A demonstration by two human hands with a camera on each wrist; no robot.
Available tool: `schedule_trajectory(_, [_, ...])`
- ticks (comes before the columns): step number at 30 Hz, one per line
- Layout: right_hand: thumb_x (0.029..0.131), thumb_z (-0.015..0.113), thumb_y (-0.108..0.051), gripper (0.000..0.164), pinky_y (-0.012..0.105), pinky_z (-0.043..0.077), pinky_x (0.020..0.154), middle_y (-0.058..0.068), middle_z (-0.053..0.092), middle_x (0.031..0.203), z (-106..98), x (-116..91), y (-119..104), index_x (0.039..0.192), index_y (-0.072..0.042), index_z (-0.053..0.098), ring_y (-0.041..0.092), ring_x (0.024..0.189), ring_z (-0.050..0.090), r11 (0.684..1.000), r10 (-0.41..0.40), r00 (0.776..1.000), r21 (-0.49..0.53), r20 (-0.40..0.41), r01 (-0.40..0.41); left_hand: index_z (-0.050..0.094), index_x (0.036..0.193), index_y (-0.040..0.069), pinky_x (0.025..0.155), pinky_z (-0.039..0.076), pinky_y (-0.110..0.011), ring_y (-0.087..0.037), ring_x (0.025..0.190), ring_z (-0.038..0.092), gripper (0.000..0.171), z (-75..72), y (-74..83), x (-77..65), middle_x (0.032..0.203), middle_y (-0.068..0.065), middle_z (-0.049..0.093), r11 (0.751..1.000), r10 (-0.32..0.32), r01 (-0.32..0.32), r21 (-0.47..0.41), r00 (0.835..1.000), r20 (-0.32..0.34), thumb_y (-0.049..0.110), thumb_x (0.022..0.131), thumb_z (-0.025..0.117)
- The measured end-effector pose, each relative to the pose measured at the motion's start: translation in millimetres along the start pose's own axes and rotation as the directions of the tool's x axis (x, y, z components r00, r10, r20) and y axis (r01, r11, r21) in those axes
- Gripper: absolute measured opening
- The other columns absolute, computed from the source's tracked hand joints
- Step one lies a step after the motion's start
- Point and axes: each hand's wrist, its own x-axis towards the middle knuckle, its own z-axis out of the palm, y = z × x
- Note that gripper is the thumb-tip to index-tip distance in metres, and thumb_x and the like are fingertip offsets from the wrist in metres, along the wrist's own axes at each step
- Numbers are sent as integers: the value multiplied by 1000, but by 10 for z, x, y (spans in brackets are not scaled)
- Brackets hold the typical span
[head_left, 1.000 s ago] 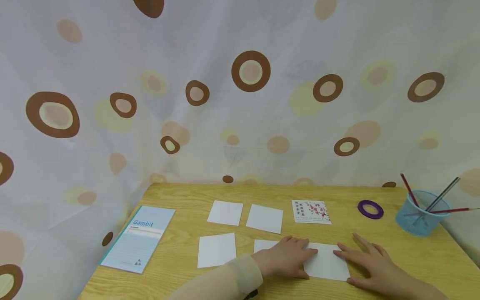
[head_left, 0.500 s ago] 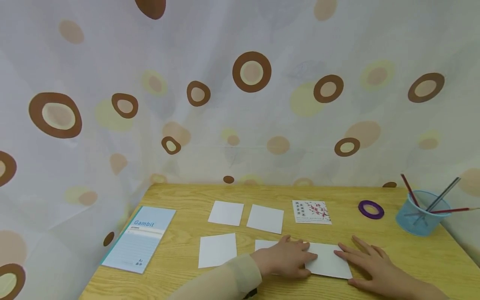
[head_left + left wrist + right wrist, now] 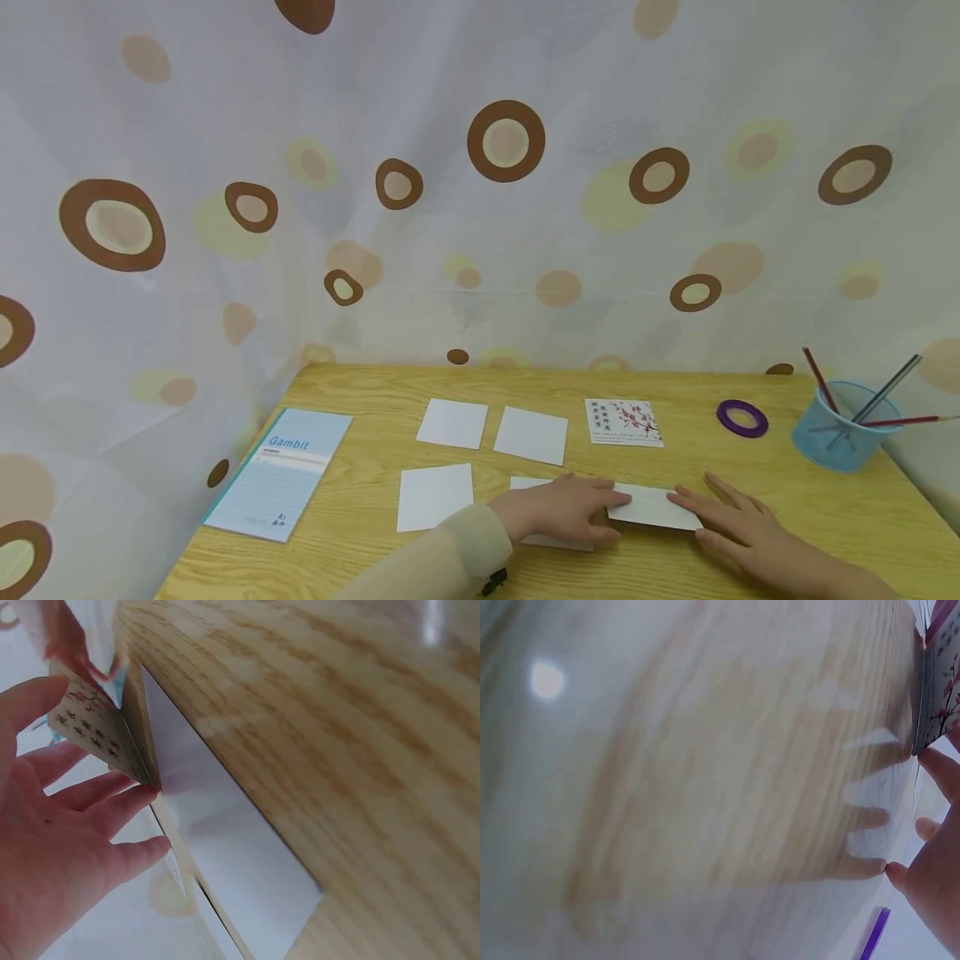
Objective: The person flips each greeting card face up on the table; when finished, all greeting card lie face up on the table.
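Slanting between left hand [image 3: 558, 510] and right hand [image 3: 750, 532], one white-backed card [image 3: 654, 507]

The surface [image 3: 705, 787] has glossy wood grain, mirroring light in the right wrist view. In the head view, the tilted card [image 3: 651, 507] at lower right is smooth paper; the blue cup [image 3: 834, 452], far right, looks like fine mesh.

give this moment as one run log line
left hand: touches card at left side; right hand: touches it at right side; card: tilted, near edge raised, printed face underneath; purple ring: on table
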Motion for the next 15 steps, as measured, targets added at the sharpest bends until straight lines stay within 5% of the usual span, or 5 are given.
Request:
schedule_trajectory(4, [103, 50, -28, 44, 82, 11, 93, -6, 46, 153, 13, 38, 25, 147, -33, 49, 23, 155, -4, 996, -6, 1000, 88, -27, 8, 37, 154, 24, 116, 31, -22, -11, 145, 35, 58, -2, -28, -18, 159, 1, 35, 995, 31, -35, -89, 999, -42, 40, 101, 53])
schedule_trajectory(7, [104, 48, -24, 42, 85, 8, 92, -13, 43, 151, 1, 70, 29, 145, -28, 52, 63, 138, 16, 990, 9, 1000, 143, -30, -4, 34, 155, 21, 116, 29, -21, -10, 146, 34, 62, -7, -35, -38, 160, 1, 34, 985, 40, -51, -162, 996, -74, 37, 100, 56])
schedule_trajectory(9, [105, 44, -24, 41, 86, 8, 92, -13, 40, 152, -23, 86, 16, 146, -24, 51, 65, 137, 13, 977, 53, 999, 207, 7, -53, 32, 156, 19, 116, 30, -20, -9, 145, 35, 64, -13, -37, -50, 160, 4, 34, 972, 40, -60, -227, 995, -92, 36, 100, 57])
schedule_trajectory(15, [110, 29, -25, 50, 85, -2, 97, 33, 31, 153, -122, 144, -82, 152, 2, 34, 65, 139, -6, 885, 121, 985, 437, 119, -162, 29, 157, 20, 110, 40, -23, -16, 138, 46, 66, -30, -53, -77, 159, 3, 36, 904, -3, -66, -422, 987, -162, 28, 98, 59])
